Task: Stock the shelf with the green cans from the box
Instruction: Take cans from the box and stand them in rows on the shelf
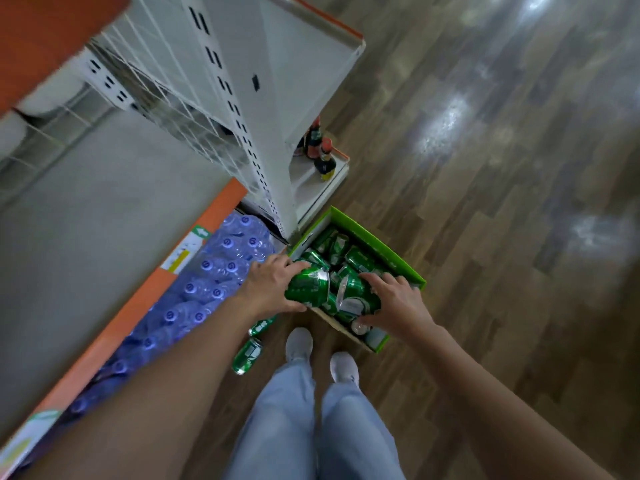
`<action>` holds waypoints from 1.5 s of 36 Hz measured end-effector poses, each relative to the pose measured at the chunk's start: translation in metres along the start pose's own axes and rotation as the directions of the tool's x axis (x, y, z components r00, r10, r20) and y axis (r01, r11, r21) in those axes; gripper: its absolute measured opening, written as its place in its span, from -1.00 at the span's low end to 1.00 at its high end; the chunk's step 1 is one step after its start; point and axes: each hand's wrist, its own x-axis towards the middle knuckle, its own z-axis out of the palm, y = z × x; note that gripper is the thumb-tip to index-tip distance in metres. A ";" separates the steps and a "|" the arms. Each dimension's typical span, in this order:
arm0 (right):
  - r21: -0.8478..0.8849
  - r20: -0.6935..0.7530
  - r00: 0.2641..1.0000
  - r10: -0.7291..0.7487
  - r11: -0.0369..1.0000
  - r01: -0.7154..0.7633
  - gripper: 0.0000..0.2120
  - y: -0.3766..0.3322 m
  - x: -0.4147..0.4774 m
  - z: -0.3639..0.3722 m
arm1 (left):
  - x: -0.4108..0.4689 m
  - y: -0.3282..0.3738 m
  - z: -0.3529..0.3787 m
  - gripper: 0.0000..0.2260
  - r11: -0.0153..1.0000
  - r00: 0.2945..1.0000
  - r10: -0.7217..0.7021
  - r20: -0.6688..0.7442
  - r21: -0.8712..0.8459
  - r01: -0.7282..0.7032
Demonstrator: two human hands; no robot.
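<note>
An open green cardboard box stands on the wooden floor, holding several green cans lying loose. My left hand is shut on one green can at the box's near-left corner. My right hand grips another green can just beside it. Both cans sit right above the box. Two more green cans lie on the floor: one near my left foot, another partly hidden under my left forearm. The grey shelf with an orange edge lies at the left.
Shrink-wrapped water bottles with blue caps fill the level below the grey shelf. A white perforated upright rises behind the box. Dark bottles with red caps stand on a low white shelf. My feet in white shoes stand close to the box.
</note>
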 end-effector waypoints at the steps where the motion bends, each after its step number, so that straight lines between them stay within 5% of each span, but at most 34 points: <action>1: -0.012 0.000 1.000 -0.019 1.000 0.019 -0.20 -0.001 -0.002 -0.002 | -0.006 0.001 -0.002 -0.25 1.000 1.000 -0.009 -0.009 -0.008 0.008; 16: -0.089 0.022 0.957 -0.289 0.953 0.289 -0.20 -0.021 -0.050 -0.053 | -0.119 0.021 -0.010 -0.24 0.955 0.956 -0.248 -0.154 -0.206 0.215; 30: -0.131 -0.001 0.820 -0.572 0.813 0.567 -0.19 -0.082 -0.100 -0.100 | -0.222 0.035 -0.014 -0.25 0.866 0.843 -0.435 -0.316 -0.404 0.295; 54: -0.200 -0.112 0.614 -0.782 0.623 0.757 -0.13 -0.242 -0.158 -0.114 | -0.400 -0.026 -0.037 -0.29 0.785 0.655 -0.601 -0.458 -0.495 0.373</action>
